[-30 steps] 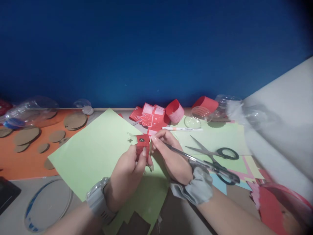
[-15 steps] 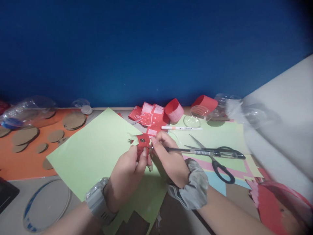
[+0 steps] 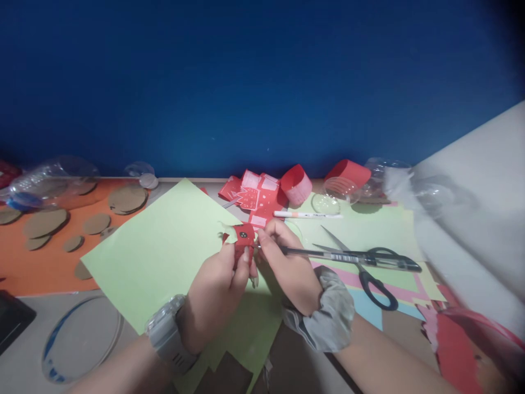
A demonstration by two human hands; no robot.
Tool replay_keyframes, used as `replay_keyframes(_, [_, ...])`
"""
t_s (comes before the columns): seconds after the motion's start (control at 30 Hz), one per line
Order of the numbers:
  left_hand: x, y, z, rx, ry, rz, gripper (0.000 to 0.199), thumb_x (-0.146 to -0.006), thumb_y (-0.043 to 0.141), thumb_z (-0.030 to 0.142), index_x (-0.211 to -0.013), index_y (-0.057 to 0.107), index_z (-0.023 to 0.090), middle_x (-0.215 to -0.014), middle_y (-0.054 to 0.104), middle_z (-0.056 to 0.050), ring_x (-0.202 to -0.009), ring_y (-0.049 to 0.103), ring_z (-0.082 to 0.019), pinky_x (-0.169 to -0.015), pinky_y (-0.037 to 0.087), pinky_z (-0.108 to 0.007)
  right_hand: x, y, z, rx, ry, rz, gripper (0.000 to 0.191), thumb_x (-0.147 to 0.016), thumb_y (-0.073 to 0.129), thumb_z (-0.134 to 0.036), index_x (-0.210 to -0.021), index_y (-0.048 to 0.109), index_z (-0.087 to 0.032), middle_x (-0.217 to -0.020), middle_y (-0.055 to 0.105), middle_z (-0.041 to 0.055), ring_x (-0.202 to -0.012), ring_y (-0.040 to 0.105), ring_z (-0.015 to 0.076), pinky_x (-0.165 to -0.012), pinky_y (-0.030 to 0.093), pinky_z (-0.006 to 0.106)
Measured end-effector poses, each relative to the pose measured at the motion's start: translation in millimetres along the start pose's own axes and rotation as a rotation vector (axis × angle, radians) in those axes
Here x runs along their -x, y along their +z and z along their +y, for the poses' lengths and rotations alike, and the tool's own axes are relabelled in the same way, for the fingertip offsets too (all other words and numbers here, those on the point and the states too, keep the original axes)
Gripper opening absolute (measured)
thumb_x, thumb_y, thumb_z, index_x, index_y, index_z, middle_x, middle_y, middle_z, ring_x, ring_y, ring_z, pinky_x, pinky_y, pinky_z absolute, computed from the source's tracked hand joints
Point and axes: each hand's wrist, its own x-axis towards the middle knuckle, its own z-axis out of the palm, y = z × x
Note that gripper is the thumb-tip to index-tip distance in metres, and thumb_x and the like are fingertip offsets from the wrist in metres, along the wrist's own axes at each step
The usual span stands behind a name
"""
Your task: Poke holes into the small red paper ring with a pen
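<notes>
My left hand [image 3: 217,293] is closed around a small red paper figure [image 3: 241,238] that has a dark round eye drawn on it and pale green paper at its left side. Gripped in my right hand [image 3: 287,262] is a black pen [image 3: 328,254], its tip against or close to the figure's right side; exact contact I cannot tell. The pen's capped rear end sticks out to the right, above the black-handled scissors [image 3: 361,268]. Beneath both hands lies a light green paper sheet [image 3: 156,251].
Decorated red paper pieces [image 3: 258,197], a red-pink paper ring [image 3: 296,184] and a white marker [image 3: 307,214] lie behind my hands. Cardboard discs [image 3: 127,198] rest on orange paper [image 3: 131,232] at left. A clear plastic bottle [image 3: 53,183] stands near the blue wall [image 3: 262,82].
The whole scene has shifted slightly right in view. Both hands keep their grips on the paper figure and the pen, with little visible movement between them.
</notes>
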Motion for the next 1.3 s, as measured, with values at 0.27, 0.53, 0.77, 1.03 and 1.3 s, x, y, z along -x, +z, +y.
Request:
replay_keyframes(0.27, [-0.2,0.6,-0.9,-0.007,0.016,-0.004,0.027,-0.095,0.039,0.027,-0.071,0.048,0.021,-0.066,0.059,0.003,-0.062,0.055,-0.015,-0.065,0.038,-0.028,-0.7,-0.4,-0.8,0.004,0.007,-0.001,0.027,-0.096,0.048,-0.034,-0.073,0.040,-0.022,-0.055,0.049,-0.0049,-0.055,0.047,0.0117,-0.058,0.041,0.026])
replay_keyframes(0.53, [-0.4,0.0,-1.1,-0.011,0.028,0.007,0.026,-0.095,0.040,0.027,-0.070,0.047,0.021,-0.064,0.057,0.003,-0.059,0.054,-0.015,-0.062,0.038,-0.027,1.6,-0.1,-2.1,-0.014,0.003,-0.041,0.027,-0.097,0.046,-0.033,-0.073,0.040,-0.022,-0.053,0.052,-0.0053,-0.054,0.051,0.0118,-0.060,0.042,0.027])
replay_keyframes(0.77, [-0.8,0.5,0.5,-0.024,0.016,0.006,0.026,-0.095,0.040,0.029,-0.070,0.047,0.021,-0.065,0.058,0.002,-0.060,0.054,-0.016,-0.063,0.038,-0.029,-0.7,0.5,-2.0,-0.013,0.002,-0.018,0.026,-0.097,0.046,-0.033,-0.073,0.040,-0.022,-0.053,0.050,-0.0060,-0.052,0.050,0.0113,-0.059,0.042,0.026])
replay_keyframes(1.03, [-1.7,-0.6,0.9,-0.005,-0.006,-0.022,0.025,-0.095,0.040,0.027,-0.071,0.048,0.021,-0.066,0.058,0.002,-0.062,0.054,-0.016,-0.064,0.038,-0.028,2.8,0.3,-4.8,0.032,0.014,-0.038,0.027,-0.098,0.044,-0.030,-0.072,0.040,-0.022,-0.052,0.054,-0.0059,-0.053,0.054,0.0114,-0.058,0.042,0.025])
replay_keyframes(1.3, [-1.0,-0.5,0.8,-0.027,0.005,-0.016,0.026,-0.095,0.039,0.028,-0.072,0.048,0.021,-0.067,0.058,0.001,-0.064,0.054,-0.016,-0.067,0.038,-0.029,1.5,0.4,-4.1,0.003,0.025,-0.041,0.026,-0.098,0.043,-0.031,-0.074,0.040,-0.022,-0.053,0.052,-0.0059,-0.054,0.053,0.0115,-0.059,0.043,0.025])
